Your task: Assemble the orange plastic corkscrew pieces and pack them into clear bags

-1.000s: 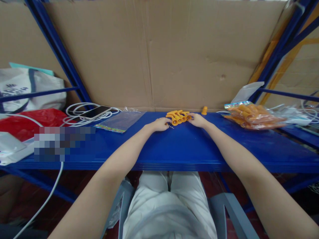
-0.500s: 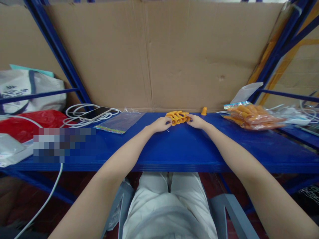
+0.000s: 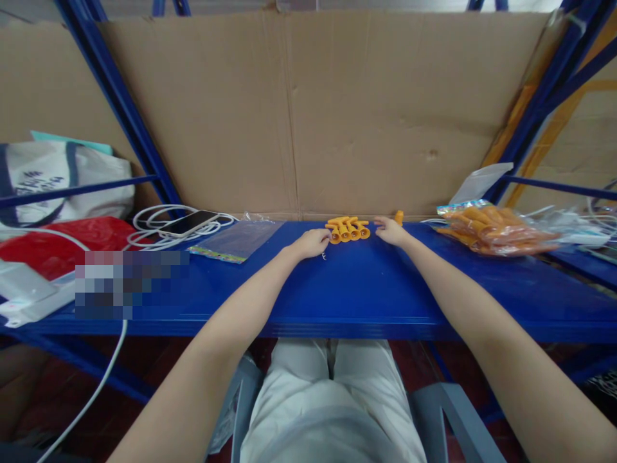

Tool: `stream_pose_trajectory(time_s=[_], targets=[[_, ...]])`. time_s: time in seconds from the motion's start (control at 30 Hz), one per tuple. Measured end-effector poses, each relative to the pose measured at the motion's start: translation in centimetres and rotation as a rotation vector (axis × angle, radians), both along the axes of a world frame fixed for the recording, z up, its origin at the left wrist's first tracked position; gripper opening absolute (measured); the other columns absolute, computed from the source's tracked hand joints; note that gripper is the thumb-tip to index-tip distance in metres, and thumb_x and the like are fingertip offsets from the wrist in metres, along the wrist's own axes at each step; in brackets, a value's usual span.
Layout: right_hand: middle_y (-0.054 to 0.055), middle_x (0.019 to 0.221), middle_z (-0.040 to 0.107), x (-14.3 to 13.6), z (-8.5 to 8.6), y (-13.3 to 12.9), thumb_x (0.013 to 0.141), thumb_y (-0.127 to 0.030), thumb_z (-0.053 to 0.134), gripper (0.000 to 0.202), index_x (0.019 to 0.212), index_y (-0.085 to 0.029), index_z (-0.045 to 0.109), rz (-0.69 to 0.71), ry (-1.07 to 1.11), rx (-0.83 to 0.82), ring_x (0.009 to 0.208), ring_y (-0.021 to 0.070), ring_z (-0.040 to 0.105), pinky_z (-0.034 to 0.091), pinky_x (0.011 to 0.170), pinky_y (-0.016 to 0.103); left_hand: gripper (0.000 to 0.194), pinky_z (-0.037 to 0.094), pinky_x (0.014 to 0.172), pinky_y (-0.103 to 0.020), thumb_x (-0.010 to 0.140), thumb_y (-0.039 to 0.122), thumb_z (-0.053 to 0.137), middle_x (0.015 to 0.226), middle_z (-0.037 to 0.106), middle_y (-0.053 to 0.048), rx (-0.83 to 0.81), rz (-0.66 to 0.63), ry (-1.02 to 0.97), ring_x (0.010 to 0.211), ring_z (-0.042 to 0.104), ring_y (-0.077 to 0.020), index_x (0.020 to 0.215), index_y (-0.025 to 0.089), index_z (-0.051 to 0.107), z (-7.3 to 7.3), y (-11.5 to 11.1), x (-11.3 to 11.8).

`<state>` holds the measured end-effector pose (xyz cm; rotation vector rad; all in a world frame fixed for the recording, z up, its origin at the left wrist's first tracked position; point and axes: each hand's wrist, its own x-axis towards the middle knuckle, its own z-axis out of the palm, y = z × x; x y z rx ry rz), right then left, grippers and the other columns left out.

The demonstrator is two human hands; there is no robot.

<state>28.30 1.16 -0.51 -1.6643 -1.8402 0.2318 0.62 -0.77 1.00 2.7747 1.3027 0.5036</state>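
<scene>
Several orange plastic pieces [image 3: 349, 230], funnel-like with round hollow ends facing me, lie side by side in a row on the blue table [image 3: 347, 283]. At the row's left end my left hand [image 3: 311, 244] has its fingers curled closed against the outermost piece. My right hand [image 3: 393, 231] is a little off the right end of the row, fingers apart, holding nothing. Just behind it stands a single orange piece [image 3: 400, 217], partly hidden by the hand. A small white squiggly bit [image 3: 324, 256] shows just below my left fingers.
On the right lies a clear bag [image 3: 496, 228] full of orange pieces. To the left are a flat clear bag [image 3: 236, 238], a phone [image 3: 189, 223] on coiled white cable, a red bag [image 3: 67, 241] and a white power strip [image 3: 41, 302]. A cardboard wall [image 3: 299, 116] closes off the back.
My right hand has come away from the row's right end, moving right toward the single piece, and its fingers have opened. My left hand stays at the row. The view has shifted slightly.
</scene>
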Motion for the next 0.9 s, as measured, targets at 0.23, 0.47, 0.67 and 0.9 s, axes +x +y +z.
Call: stream_pose_trajectory(time_s=[0.23, 0.47, 0.67, 0.9], targets=[[0.021, 0.157, 0.038, 4.1, 2.1, 0.6, 0.081, -0.013, 0.052, 0.066, 0.147, -0.011, 0.047, -0.281, -0.373, -0.006, 0.140, 0.0385, 0.041, 0.037, 0.112, 0.058, 0.038, 0.050, 0.099, -0.030, 0.085, 0.008, 0.049, 0.121, 0.073, -0.006, -0.009, 0.113, 0.023, 0.115, 0.066, -0.0217, 0.112, 0.021, 0.072, 0.2, 0.4, -1.2], [0.018, 0.155, 0.040, 4.5, 2.4, 1.8, 0.083, -0.017, 0.054, 0.062, 0.145, -0.017, 0.049, -0.343, -0.492, -0.171, 0.137, 0.0380, 0.044, 0.037, 0.109, 0.061, 0.038, 0.050, 0.094, -0.028, 0.079, 0.003, 0.056, 0.115, 0.074, -0.008, -0.028, 0.141, 0.024, 0.110, 0.068, -0.0227, 0.108, 0.018, 0.075, 0.1, 0.6, -1.7], [0.024, 0.133, 0.051, 4.3, 2.4, 2.1, 0.084, -0.017, 0.053, 0.051, 0.134, -0.009, 0.055, -0.401, -0.503, -0.101, 0.125, 0.0364, 0.053, 0.046, 0.100, 0.047, 0.036, 0.051, 0.091, -0.026, 0.079, 0.004, 0.056, 0.113, 0.075, -0.007, -0.001, 0.135, 0.043, 0.107, 0.068, -0.0216, 0.105, 0.019, 0.076, 0.1, 0.7, -1.6], [0.019, 0.123, 0.057, 4.0, 2.1, 1.2, 0.083, -0.014, 0.055, 0.033, 0.114, -0.013, 0.066, -0.404, -0.390, -0.122, 0.103, 0.0269, 0.065, 0.050, 0.091, 0.036, 0.036, 0.051, 0.092, -0.027, 0.078, 0.003, 0.057, 0.113, 0.075, -0.007, -0.006, 0.118, 0.041, 0.106, 0.069, -0.0219, 0.104, 0.019, 0.076, 0.1, 0.8, -1.5]])
